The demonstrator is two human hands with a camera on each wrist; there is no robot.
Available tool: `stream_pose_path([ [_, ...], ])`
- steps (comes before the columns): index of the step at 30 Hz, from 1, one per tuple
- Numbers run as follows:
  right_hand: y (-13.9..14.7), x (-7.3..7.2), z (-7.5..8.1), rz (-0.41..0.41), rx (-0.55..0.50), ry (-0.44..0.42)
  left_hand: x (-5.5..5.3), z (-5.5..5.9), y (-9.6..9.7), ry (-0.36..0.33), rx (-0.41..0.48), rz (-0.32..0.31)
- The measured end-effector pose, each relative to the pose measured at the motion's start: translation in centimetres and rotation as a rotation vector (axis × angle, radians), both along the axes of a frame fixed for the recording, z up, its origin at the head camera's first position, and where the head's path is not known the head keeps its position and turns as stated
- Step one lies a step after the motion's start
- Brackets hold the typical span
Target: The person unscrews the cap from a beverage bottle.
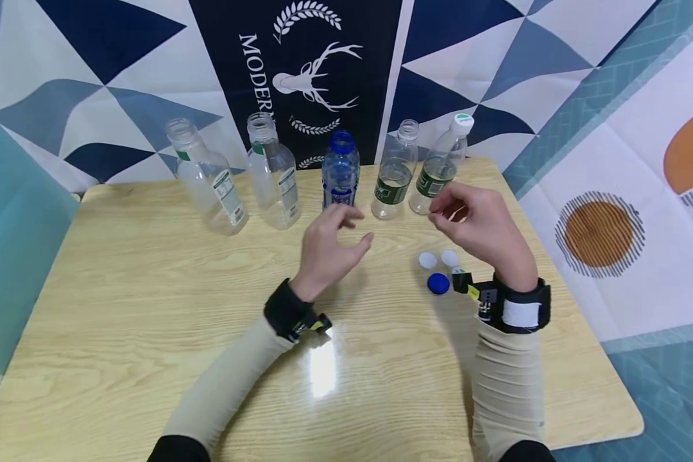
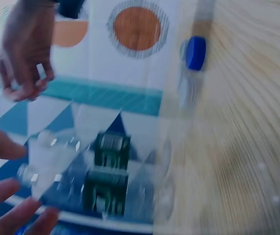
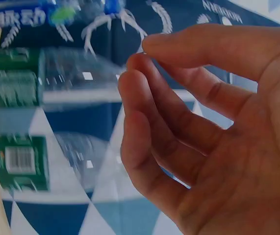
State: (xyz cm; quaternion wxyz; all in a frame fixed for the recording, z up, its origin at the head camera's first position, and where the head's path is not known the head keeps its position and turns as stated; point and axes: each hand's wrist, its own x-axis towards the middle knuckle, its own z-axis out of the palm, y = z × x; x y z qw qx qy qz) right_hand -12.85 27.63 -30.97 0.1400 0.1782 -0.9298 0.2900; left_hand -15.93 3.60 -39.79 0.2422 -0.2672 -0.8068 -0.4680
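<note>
My left hand point(image 1: 330, 249) is over the table with thumb and fingers spread, holding nothing, just in front of a blue bottle without a cap point(image 1: 341, 168). Loosely bent, the fingers of my right hand point(image 1: 478, 221) have no object visible between them in the right wrist view. That hand is nearest to a clear, green-labelled bottle point(image 1: 439, 168) wearing a white cap point(image 1: 462, 122). Beside it stands a similar uncapped bottle point(image 1: 394, 176). Loose on the table lie a blue cap point(image 1: 438, 283) and several white caps point(image 1: 427, 260), one partly hidden by the right wrist's camera.
Two larger clear bottles without caps, one at the far left point(image 1: 208, 186) and one next to it point(image 1: 273, 179), stand along the table's back edge. Behind them hangs a patterned cloth point(image 1: 150, 38). The wooden table point(image 1: 121, 308) ends at a slanting right edge.
</note>
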Motion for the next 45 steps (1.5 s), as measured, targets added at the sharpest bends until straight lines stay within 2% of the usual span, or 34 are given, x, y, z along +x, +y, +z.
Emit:
stream_pose_path([
  [4,-1.9,-0.6,-0.9,0.100,0.035,-0.023,-0.1,-0.5,-3.4,-0.081,0.026,0.012],
  [7,-3.4,-1.1,-1.4,0.157,0.050,-0.037,-0.6,-0.6,-4.9,-0.102,0.030,0.049],
  [12,-4.9,-1.6,-2.1,0.210,0.073,-0.054,-0.8,-0.4,-5.7,-0.131,0.032,0.049],
  [15,-4.4,-1.6,-2.1,0.187,0.062,-0.063,-0.5,-0.5,-5.6,-0.165,0.047,0.018],
  [17,-2.8,-1.2,-1.7,0.135,0.054,-0.060,-0.1,-0.5,-4.6,-0.208,0.081,-0.057],
  [20,0.4,-0.4,-1.1,0.014,0.022,-0.044,0.6,-0.6,-2.0,-0.304,0.159,-0.219],
  [23,3.4,0.8,-0.3,-0.129,-0.022,-0.039,0.7,-0.6,1.9,-0.382,0.187,-0.362],
  [25,5.1,1.5,0.2,-0.213,-0.052,-0.037,0.3,-0.3,5.0,-0.413,0.163,-0.398],
  [28,6.3,2.4,1.0,-0.278,-0.097,-0.021,-0.8,0.3,9.2,-0.428,0.093,-0.356],
  [30,6.1,3.1,1.9,-0.293,-0.122,0.000,-1.8,0.5,11.6,-0.416,0.064,-0.289],
  [33,5.3,3.7,2.6,-0.294,-0.157,0.031,-3.3,0.4,14.2,-0.386,0.023,-0.202],
  [35,5.3,3.8,2.7,-0.295,-0.167,0.040,-4.2,0.3,15.5,-0.362,-0.003,-0.151],
  [40,6.5,3.2,1.9,-0.292,-0.166,0.046,-6.2,0.2,17.8,-0.368,-0.041,-0.049],
  [45,7.5,2.7,1.1,-0.288,-0.180,0.030,-8.1,-0.4,19.6,-0.390,0.013,0.021],
])
